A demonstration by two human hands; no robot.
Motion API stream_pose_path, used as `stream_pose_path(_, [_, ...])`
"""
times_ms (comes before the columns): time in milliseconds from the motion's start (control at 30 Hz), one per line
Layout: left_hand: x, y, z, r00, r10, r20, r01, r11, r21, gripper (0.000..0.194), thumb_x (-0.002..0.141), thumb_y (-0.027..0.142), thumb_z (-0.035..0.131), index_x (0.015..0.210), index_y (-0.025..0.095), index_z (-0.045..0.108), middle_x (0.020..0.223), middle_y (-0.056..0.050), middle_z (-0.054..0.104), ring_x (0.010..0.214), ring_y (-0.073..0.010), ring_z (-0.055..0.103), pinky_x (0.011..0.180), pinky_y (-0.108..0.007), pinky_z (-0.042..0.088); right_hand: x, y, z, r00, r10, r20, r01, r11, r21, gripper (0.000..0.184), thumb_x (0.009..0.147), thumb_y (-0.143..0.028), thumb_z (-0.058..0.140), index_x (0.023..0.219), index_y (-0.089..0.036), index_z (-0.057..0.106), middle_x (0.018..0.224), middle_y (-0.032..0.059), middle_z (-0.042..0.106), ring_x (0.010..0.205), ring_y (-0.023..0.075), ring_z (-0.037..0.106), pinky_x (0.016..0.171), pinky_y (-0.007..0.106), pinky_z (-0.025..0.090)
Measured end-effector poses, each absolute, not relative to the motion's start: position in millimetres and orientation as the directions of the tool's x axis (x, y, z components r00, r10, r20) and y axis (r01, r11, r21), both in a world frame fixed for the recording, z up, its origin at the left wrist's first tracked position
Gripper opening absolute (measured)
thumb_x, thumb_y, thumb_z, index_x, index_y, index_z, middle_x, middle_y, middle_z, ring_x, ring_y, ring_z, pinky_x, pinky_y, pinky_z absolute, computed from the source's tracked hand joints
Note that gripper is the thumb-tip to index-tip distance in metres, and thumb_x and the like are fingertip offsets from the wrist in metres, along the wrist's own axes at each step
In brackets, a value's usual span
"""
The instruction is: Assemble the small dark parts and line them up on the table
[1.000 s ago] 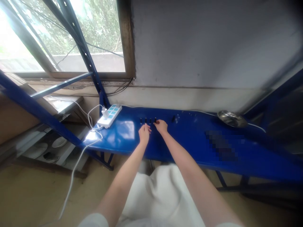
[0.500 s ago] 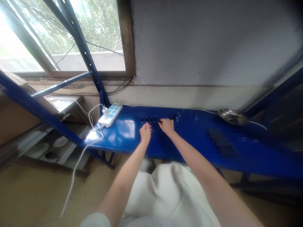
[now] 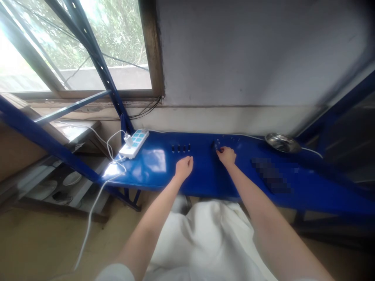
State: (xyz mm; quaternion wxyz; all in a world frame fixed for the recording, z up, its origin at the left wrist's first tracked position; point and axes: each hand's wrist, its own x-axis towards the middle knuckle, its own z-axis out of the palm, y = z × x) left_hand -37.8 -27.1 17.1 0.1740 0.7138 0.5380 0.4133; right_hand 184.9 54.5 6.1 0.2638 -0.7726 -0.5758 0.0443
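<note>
Several small dark cylinder-shaped pieces with light ends [image 3: 178,148] stand in a short row on the blue tabletop [image 3: 202,171]. Just in front of the row's right end is my left hand [image 3: 184,168], its fingers curled closed; whatever they may hold is hidden. Farther right, my right hand [image 3: 226,156] reaches down to a cluster of tiny clear pieces [image 3: 217,142]. Its thumb and fingertips come together at the near side of that cluster, beside a small dark item [image 3: 213,145]. Anything between those fingertips is too small to make out.
A white power strip [image 3: 134,143] with a plugged-in adapter lies at the table's left end, its cord hanging off the front. A shiny metal bowl [image 3: 283,143] stands at the back right, near a blurred-out dark object [image 3: 272,175]. Blue uprights flank the table.
My right hand has moved right, from beside the row to the clear pieces. My left hand has drawn slightly back and right from the row, its fingers more curled.
</note>
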Motion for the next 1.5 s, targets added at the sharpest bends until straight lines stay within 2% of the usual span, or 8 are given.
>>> stream_pose_path(133, [-35.7,-27.7,15.0,0.165,0.875,0.456,0.662,-0.441,0.606,0.040,0.089,0.037,0.031,0.058,0.019,0.048,0.053,-0.001,0.047,0.047,-0.0103,0.039,0.050,-0.023,0.030,178.8,65.6,-0.9,0.370,0.903,0.216,0.855,-0.240,-0.460,0.028,0.073,-0.036,0.057,0.090,-0.015,0.065,0.098,0.0145,0.059,0.095,0.0298,0.050,0.075,0.041,0.037])
stream_pose_path(300, [-34.8,-27.9,15.1,0.201,0.876,0.438,0.665,-0.450,0.596,0.039,0.088,0.037,0.032,0.058,0.019,0.048,0.054,-0.001,0.046,0.047,-0.0106,0.037,0.049,-0.023,0.029,168.9,73.5,-3.0,0.458,0.865,0.205,0.801,-0.302,-0.517,0.023,0.073,-0.032,0.056,0.087,-0.016,0.066,0.099,0.0147,0.058,0.095,0.0305,0.047,0.077,0.045,0.035])
stream_pose_path(667, [-34.8,-27.2,14.6,0.240,0.854,0.461,0.704,-0.480,0.523,0.041,0.090,0.036,0.029,0.061,0.017,0.052,0.055,-0.001,0.048,0.048,-0.0099,0.039,0.047,-0.022,0.028,162.9,54.1,-1.6,0.453,0.852,0.261,0.790,-0.249,-0.560,0.017,0.076,-0.029,0.051,0.078,-0.017,0.063,0.089,0.0101,0.061,0.086,0.0254,0.048,0.074,0.039,0.032])
stream_pose_path(967, [-15.8,-22.8,26.1,0.400,0.801,0.446,0.672,-0.587,0.452,0.031,0.090,0.030,0.033,0.096,0.017,0.060,0.082,-0.005,0.063,0.074,-0.0140,0.055,0.065,-0.025,0.045,170.7,30.7,-7.8,0.456,0.834,0.310,0.742,-0.164,-0.650,0.022,0.081,-0.024,0.042,0.090,-0.013,0.059,0.084,0.0094,0.064,0.080,0.0223,0.052,0.074,0.035,0.030])
stream_pose_path(1067, [4.8,-12.3,31.5,0.409,0.806,0.427,0.663,-0.584,0.468,0.035,0.090,0.029,0.031,0.116,0.017,0.052,0.100,-0.007,0.063,0.092,-0.0163,0.055,0.078,-0.028,0.046,170.8,29.7,-8.7,0.469,0.818,0.332,0.738,-0.157,-0.656,0.023,0.081,-0.022,0.041,0.092,-0.013,0.059,0.087,0.0111,0.064,0.082,0.0231,0.053,0.074,0.034,0.030])
stream_pose_path(1200, [32.3,9.4,39.1,0.396,0.855,0.334,0.739,-0.513,0.437,0.047,0.090,0.025,0.030,0.135,0.017,0.031,0.121,-0.010,0.053,0.109,-0.0193,0.049,0.090,-0.033,0.042,171.1,28.5,-9.2,0.460,0.805,0.374,0.749,-0.125,-0.651,0.024,0.081,-0.023,0.041,0.093,-0.013,0.059,0.089,0.0117,0.065,0.083,0.0234,0.054,0.073,0.033,0.030])
stream_pose_path(1333, [49.5,28.8,45.2,0.375,0.893,0.248,0.834,-0.441,0.330,0.052,0.089,0.022,0.028,0.140,0.018,0.020,0.123,-0.012,0.051,0.108,-0.0220,0.048,0.088,-0.036,0.041,171.5,27.5,-8.7,0.444,0.812,0.379,0.756,-0.113,-0.645,0.024,0.080,-0.023,0.041,0.091,-0.013,0.060,0.088,0.0119,0.065,0.082,0.0231,0.054,0.072,0.033,0.030])
stream_pose_path(1500, [59.0,46.3,44.6,0.392,0.903,0.173,0.872,-0.425,0.242,0.051,0.089,0.021,0.027,0.140,0.021,0.022,0.125,-0.011,0.049,0.111,-0.0248,0.046,0.089,-0.039,0.040,171.3,26.7,-7.6,0.421,0.816,0.396,0.768,-0.089,-0.635,0.024,0.079,-0.025,0.041,0.089,-0.014,0.060,0.086,0.0111,0.064,0.080,0.0226,0.053,0.073,0.033,0.030])
